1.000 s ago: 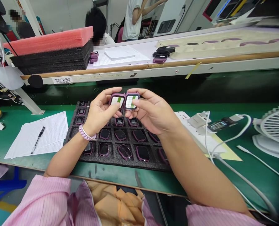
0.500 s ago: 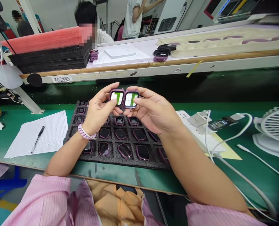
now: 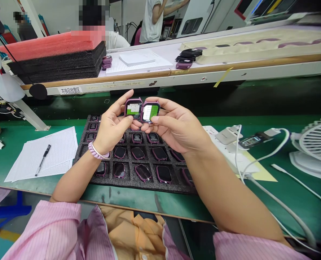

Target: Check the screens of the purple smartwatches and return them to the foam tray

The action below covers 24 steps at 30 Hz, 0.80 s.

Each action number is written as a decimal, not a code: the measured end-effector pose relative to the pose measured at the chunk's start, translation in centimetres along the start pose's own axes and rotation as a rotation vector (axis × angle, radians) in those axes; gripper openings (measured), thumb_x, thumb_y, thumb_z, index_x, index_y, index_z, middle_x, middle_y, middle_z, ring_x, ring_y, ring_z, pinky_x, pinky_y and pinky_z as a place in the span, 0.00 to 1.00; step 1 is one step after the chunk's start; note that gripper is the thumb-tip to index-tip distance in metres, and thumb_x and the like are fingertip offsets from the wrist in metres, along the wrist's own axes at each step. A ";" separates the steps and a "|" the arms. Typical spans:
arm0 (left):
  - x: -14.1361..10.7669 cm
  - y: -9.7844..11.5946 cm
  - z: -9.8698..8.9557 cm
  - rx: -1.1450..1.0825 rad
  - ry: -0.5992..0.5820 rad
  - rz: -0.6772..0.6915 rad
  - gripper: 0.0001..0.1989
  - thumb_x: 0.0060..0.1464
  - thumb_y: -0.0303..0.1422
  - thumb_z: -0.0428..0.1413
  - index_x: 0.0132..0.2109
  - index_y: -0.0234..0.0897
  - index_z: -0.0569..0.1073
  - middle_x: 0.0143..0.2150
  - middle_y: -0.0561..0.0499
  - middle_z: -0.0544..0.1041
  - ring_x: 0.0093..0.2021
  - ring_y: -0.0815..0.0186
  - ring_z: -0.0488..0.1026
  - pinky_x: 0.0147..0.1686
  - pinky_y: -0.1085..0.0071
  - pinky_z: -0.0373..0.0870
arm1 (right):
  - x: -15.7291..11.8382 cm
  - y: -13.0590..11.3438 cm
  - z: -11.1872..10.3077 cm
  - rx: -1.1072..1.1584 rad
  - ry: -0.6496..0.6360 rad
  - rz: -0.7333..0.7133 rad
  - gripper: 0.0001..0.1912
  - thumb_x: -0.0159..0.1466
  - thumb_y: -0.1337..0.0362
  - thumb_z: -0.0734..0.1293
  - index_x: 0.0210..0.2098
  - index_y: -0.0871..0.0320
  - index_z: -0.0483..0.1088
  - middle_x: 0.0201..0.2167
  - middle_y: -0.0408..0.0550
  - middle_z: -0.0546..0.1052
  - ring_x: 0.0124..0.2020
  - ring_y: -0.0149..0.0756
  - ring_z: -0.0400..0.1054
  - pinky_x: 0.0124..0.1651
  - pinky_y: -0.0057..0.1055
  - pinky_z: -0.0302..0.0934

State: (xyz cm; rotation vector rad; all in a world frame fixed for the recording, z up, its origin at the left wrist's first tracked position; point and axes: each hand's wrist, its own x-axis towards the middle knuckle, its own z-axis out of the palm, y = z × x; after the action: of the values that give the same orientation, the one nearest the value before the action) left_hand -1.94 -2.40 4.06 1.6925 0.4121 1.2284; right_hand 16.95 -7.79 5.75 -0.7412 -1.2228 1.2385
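Two purple-framed smartwatch bodies with lit screens are held side by side above a dark foam tray (image 3: 128,185). My left hand (image 3: 110,126) grips the left watch (image 3: 133,109), its thumb at the lower edge; the screen shows a white and green pattern with black around it. The right watch (image 3: 150,112) is in my right hand (image 3: 176,126), with the thumb on its lower right; white and green fill that screen. Their frames meet or nearly meet. Several more watches, such as a dark one (image 3: 164,174), lie in the tray's compartments, some hidden under my hands.
Grid paper (image 3: 22,162) with a pen (image 3: 43,160) lies at left. On the right are a power strip (image 3: 210,133), cables, a small meter (image 3: 255,140) and a white fan (image 3: 319,144). A raised shelf (image 3: 160,80) carries foam blocks and watches. People are beyond it.
The left watch's screen has changed from white and green to a smaller pattern with black around it. Both thumbs have shifted slightly down, and the left watch has risen a little.
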 end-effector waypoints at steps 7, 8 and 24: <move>0.0 -0.5 -0.2 0.028 -0.021 0.034 0.34 0.61 0.33 0.59 0.72 0.48 0.64 0.57 0.47 0.79 0.35 0.71 0.81 0.41 0.74 0.83 | 0.0 -0.1 0.2 0.032 -0.005 0.001 0.31 0.51 0.72 0.79 0.52 0.54 0.70 0.34 0.39 0.80 0.29 0.31 0.77 0.35 0.27 0.75; 0.0 -0.4 -0.1 0.018 -0.020 0.027 0.34 0.60 0.33 0.59 0.72 0.48 0.65 0.57 0.48 0.80 0.36 0.71 0.81 0.40 0.75 0.83 | 0.0 0.0 0.2 0.038 0.001 -0.003 0.30 0.51 0.71 0.79 0.51 0.54 0.70 0.33 0.39 0.80 0.28 0.31 0.77 0.34 0.27 0.74; -0.1 0.5 0.4 -0.018 0.026 -0.049 0.28 0.60 0.35 0.62 0.66 0.45 0.70 0.49 0.50 0.80 0.32 0.72 0.80 0.34 0.77 0.80 | 0.1 0.1 0.3 0.023 0.005 -0.020 0.26 0.53 0.66 0.79 0.49 0.54 0.70 0.32 0.38 0.78 0.25 0.30 0.74 0.31 0.29 0.72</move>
State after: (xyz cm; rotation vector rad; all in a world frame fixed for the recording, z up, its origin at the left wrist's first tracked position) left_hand -1.73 -2.90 4.43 1.6434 0.4540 1.2159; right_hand 16.65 -7.71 5.70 -0.7131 -1.2080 1.2314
